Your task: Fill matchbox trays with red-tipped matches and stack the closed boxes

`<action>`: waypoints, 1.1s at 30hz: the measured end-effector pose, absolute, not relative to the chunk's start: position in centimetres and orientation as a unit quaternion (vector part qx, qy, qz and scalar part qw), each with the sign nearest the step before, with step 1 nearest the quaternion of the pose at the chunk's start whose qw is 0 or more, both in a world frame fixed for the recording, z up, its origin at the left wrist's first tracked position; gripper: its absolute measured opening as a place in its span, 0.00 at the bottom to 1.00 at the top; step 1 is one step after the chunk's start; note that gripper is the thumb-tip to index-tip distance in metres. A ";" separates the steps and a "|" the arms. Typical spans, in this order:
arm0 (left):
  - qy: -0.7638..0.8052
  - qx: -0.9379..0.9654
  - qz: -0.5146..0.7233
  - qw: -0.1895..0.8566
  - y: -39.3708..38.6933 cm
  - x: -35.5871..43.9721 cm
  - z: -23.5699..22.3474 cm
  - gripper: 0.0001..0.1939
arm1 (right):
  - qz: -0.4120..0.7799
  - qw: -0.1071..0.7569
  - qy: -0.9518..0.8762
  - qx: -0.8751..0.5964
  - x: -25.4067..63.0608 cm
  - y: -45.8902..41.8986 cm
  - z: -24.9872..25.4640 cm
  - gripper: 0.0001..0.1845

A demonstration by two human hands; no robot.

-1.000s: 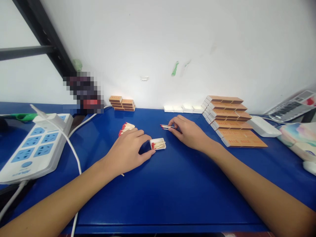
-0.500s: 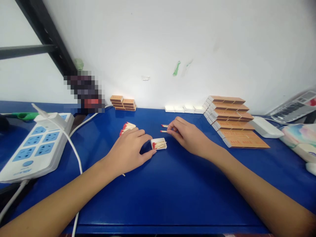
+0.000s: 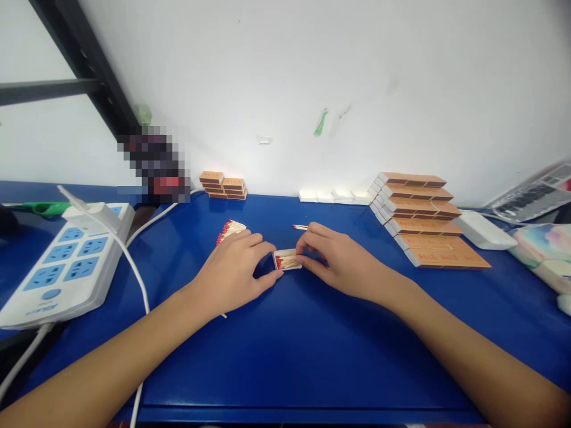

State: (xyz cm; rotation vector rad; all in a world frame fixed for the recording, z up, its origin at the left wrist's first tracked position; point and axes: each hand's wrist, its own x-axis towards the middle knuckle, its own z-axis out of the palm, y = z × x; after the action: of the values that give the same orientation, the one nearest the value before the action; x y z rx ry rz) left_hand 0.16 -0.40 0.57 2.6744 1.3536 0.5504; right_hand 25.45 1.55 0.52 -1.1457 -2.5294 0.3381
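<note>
A small white matchbox tray (image 3: 282,252) lies on the blue tabletop with several red-headed matches (image 3: 285,261) in it. My left hand (image 3: 238,264) grips its left end between thumb and forefinger. At the tray's right end, my right hand (image 3: 328,255) is closed in a pinch on a match, whose stick is mostly lost among the others. A loose match (image 3: 300,227) lies behind the right fingers. Beyond my left hand is a fanned pile of matches (image 3: 231,229), partly covered by that hand. A bit of another stick (image 3: 223,315) shows below the left wrist.
Along the wall stand a small stack of matchboxes (image 3: 223,185), a row of white trays (image 3: 334,196) and a stepped stack of brown matchbox sleeves (image 3: 428,223). A power strip (image 3: 66,261) with a white cable (image 3: 138,279) lies at left. A white block (image 3: 486,230) is at right.
My right hand has carried a match from behind the tray down to its right end. My left hand keeps its hold on the tray.
</note>
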 end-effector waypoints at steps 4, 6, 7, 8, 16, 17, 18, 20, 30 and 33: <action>0.443 0.878 0.178 0.048 -0.4 0.2 0.6 0.14 | 0.134 0.169 -0.893 -0.395 25.3 1.6 0.2 0.05; 0.444 0.877 0.177 0.049 -0.5 0.2 0.6 0.15 | 0.143 0.170 -0.892 -0.394 25.1 1.5 0.2 0.05; 0.445 0.876 0.177 0.050 -0.5 0.2 0.6 0.15 | 0.147 0.171 -0.891 -0.395 25.1 1.5 0.2 0.05; 0.445 0.876 0.177 0.051 -0.5 0.2 0.6 0.15 | 0.149 0.172 -0.889 -0.397 25.0 1.6 0.2 0.05; 0.444 0.877 0.176 0.046 -0.4 0.1 0.5 0.15 | 0.157 0.185 -0.886 -0.395 25.1 1.6 0.1 0.06; 0.445 0.877 0.176 0.046 -0.4 0.1 0.5 0.15 | 0.158 0.186 -0.885 -0.396 25.0 1.6 0.0 0.06; 0.445 0.877 0.176 0.045 -0.4 0.1 0.5 0.15 | 0.160 0.187 -0.884 -0.397 25.0 1.6 0.0 0.06; 0.445 0.877 0.175 0.044 -0.4 0.1 0.5 0.15 | 0.164 0.190 -0.880 -0.403 25.0 1.6 -0.1 0.06; 0.438 0.879 0.182 0.040 -0.5 0.2 0.3 0.15 | 0.189 0.195 -0.885 -0.377 25.3 1.6 0.4 0.08; 0.440 0.879 0.182 0.039 -0.5 0.2 0.3 0.15 | 0.171 0.228 -0.873 -0.395 25.8 2.3 0.3 0.08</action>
State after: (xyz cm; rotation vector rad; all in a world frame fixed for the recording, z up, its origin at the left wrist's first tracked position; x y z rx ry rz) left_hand 0.16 -0.52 0.30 2.6930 1.3489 0.5564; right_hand 25.82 2.34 0.29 -1.0875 -2.4054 0.4709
